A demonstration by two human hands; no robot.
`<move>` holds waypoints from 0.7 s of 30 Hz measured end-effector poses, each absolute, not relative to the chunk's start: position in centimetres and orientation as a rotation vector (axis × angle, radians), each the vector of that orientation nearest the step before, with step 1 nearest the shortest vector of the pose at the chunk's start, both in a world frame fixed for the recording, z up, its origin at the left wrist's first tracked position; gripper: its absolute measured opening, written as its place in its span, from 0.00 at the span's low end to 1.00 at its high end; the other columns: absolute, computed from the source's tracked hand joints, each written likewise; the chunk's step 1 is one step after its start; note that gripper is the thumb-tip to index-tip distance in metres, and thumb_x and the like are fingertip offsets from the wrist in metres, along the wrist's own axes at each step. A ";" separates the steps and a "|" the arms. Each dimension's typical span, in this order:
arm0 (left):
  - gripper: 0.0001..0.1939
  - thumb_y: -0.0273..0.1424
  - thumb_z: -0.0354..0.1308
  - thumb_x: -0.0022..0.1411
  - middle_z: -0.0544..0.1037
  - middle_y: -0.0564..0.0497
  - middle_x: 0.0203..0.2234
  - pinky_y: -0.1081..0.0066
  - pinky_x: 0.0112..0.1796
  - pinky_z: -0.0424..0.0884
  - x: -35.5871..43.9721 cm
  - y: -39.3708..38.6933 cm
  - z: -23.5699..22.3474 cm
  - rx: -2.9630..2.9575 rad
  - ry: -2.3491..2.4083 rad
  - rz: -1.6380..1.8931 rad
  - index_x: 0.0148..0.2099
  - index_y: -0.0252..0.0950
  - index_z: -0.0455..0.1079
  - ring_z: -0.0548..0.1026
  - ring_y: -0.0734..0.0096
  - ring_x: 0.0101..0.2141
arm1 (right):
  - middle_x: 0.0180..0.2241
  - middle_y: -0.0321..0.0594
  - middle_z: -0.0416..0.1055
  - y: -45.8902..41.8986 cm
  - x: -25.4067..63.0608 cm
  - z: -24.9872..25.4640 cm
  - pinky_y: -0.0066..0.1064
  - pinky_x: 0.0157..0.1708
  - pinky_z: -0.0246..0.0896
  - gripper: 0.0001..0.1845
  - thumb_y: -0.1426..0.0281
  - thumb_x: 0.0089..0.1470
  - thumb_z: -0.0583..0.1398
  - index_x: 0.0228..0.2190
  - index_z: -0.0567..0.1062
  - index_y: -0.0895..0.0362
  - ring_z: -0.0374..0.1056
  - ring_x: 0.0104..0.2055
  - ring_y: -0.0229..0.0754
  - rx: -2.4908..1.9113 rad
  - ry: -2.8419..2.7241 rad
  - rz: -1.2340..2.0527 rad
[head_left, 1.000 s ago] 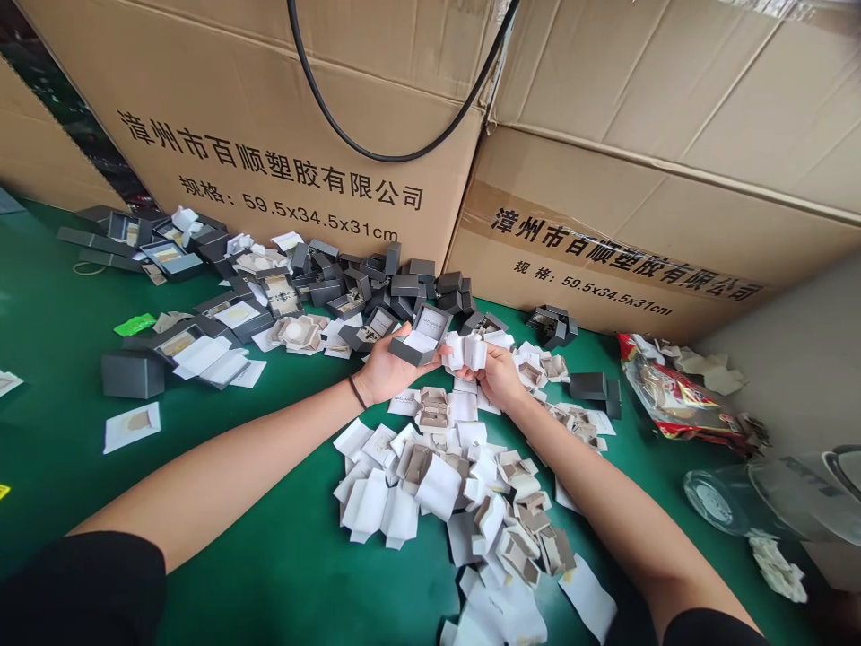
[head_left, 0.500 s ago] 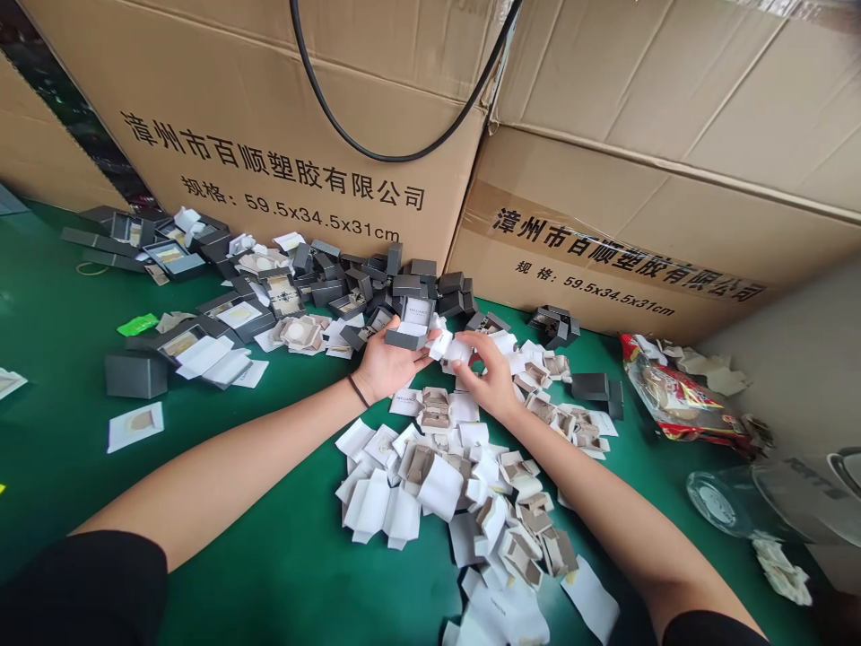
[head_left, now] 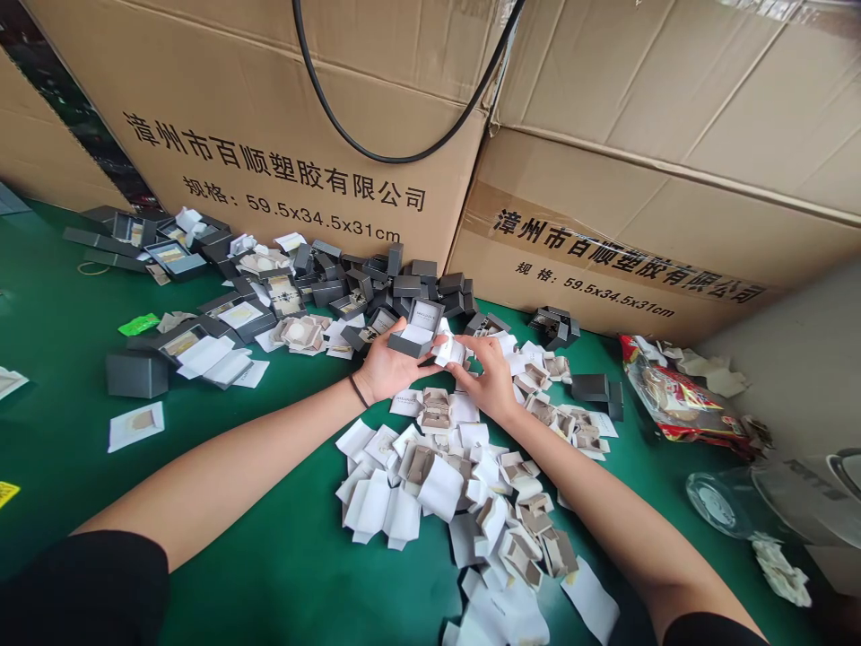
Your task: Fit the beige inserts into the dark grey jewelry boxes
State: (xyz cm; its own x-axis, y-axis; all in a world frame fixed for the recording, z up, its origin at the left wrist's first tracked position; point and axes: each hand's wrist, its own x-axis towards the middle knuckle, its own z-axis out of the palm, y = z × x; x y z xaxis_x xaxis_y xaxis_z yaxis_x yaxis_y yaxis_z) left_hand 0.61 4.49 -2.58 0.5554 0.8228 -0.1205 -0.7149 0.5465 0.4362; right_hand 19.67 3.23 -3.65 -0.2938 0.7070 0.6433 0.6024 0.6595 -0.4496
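Observation:
My left hand [head_left: 390, 365] holds a small dark grey hinged jewelry box [head_left: 418, 327], its lid up and its white inside with printing in view. Between the fingers of my right hand [head_left: 490, 372] is a folded white card insert [head_left: 449, 352], close by the box's right side. Beneath and in front of both hands spreads a heap of loose white card inserts [head_left: 440, 484], some showing brown undersides. Behind the box lies a pile of similar dark grey boxes [head_left: 326, 292].
Big brown cartons [head_left: 302, 117] wall off the back, with a black cable [head_left: 396, 160] hanging before them. To the right lie a red snack bag [head_left: 686, 395] and a clear plastic jar [head_left: 719, 502]. A green wrapper [head_left: 139, 325] is at the left on the green table [head_left: 269, 556].
The box in my left hand has turned and tilted, so its inside shows more. My right fingers have shifted the white insert slightly down.

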 end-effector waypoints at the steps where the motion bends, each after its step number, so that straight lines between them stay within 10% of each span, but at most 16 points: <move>1: 0.19 0.39 0.47 0.60 0.78 0.43 0.33 0.52 0.46 0.64 0.6 4.4 -2.5 0.360 0.323 0.920 0.44 0.30 0.68 0.74 0.57 0.39 | 0.41 0.43 0.71 3.2 19.7 -3.6 0.41 0.42 0.63 0.16 0.67 0.53 0.58 0.45 0.69 0.52 0.62 0.43 0.46 -1.010 -2.000 0.163; 21: 0.21 0.41 0.43 0.63 0.78 0.43 0.33 0.55 0.49 0.62 1.0 3.4 -1.4 0.532 0.310 0.909 0.42 0.29 0.70 0.73 0.61 0.41 | 0.41 0.46 0.68 3.4 19.6 -3.9 0.37 0.37 0.67 0.22 0.65 0.52 0.60 0.49 0.67 0.54 0.65 0.34 0.41 -0.928 -2.010 0.281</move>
